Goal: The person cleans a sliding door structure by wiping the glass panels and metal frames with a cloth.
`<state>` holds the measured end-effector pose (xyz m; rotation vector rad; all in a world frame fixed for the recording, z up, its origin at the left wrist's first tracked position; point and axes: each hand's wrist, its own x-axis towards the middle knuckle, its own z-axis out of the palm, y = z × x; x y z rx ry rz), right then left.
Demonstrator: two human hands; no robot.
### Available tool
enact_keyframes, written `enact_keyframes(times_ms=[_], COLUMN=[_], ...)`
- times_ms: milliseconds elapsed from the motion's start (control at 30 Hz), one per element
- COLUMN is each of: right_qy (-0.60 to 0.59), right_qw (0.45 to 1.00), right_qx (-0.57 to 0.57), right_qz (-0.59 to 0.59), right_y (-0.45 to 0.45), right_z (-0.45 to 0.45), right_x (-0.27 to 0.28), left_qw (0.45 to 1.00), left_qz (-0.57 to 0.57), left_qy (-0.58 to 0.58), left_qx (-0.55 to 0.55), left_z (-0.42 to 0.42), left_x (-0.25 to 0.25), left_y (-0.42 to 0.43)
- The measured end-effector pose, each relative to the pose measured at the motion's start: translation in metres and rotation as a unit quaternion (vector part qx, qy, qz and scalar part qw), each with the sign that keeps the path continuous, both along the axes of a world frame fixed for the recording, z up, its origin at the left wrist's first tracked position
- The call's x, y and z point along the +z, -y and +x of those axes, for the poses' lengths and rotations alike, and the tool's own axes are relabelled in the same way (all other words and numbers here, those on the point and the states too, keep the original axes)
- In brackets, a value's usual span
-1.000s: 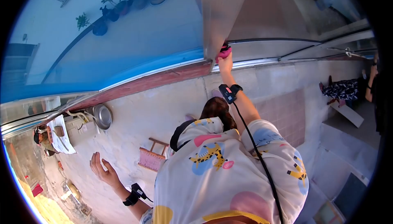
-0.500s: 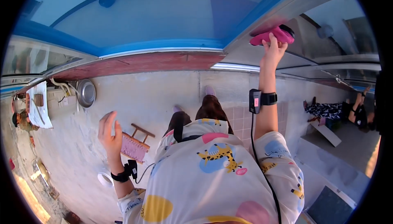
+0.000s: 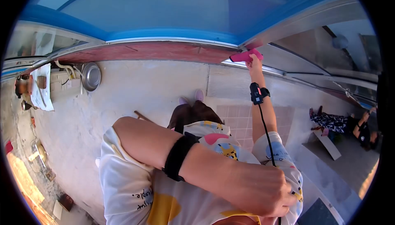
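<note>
Pink cloth (image 3: pixel 247 55), one: right hand (image 3: pixel 255 64) is gripping it, fingers closed, at the lower end of the metal frame (image 3: pixel 302 20). Handling: best keeping it flat, pressing evenly. Left hand (image 3: pixel 267 190): curling; contents cannot be told. Changes since half a second ago: cloth sitting lower; left forearm (image 3: pixel 218 165) now crossing the printed shirt (image 3: pixel 164 208).

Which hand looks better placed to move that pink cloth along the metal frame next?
Probably the right hand: it holds the pink cloth beside the metal frame, while the left hand is tucked close in, away from both.
</note>
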<state>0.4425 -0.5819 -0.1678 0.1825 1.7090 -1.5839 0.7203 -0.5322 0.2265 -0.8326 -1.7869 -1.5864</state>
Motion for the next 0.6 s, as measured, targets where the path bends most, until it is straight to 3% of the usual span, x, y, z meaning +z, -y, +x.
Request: enact_keyframes(times_ms=[133,200,267,333,400,467,600], right_qy=[0.028,0.081,0.131,0.062,0.034,0.057,0.059], right_qw=[0.999,0.995,0.988,0.987,0.982,0.964,0.981], right_qx=[-0.007,-0.027,-0.048,-0.13,-0.169,-0.26,-0.186], right_qz=[-0.038,-0.051,-0.064,-0.073,-0.075,-0.021,0.0], right_y=[0.004,0.009,0.027,0.05,0.07,0.099,0.155], right_z=[0.023,0.039,0.059,0.075,0.098,0.119,0.216], right_x=[-0.011,-0.01,-0.006,-0.006,-0.015,-0.02,-0.005], left_qw=[0.999,0.991,0.991,0.988,0.996,0.996,0.996], left_qz=[-0.002,0.084,0.103,0.119,0.013,0.003,-0.047], left_qy=[-0.018,-0.035,-0.069,-0.098,-0.093,-0.091,-0.067], left_qx=[0.048,-0.102,-0.055,-0.002,-0.011,0.021,0.032], left_z=[-0.02,-0.023,-0.019,-0.017,-0.009,0.006,0.045], left_x=[-0.002,0.012,0.015,0.012,0.016,0.019,0.028], left_y=[0.003,0.031,0.029,0.029,0.041,0.048,0.07])
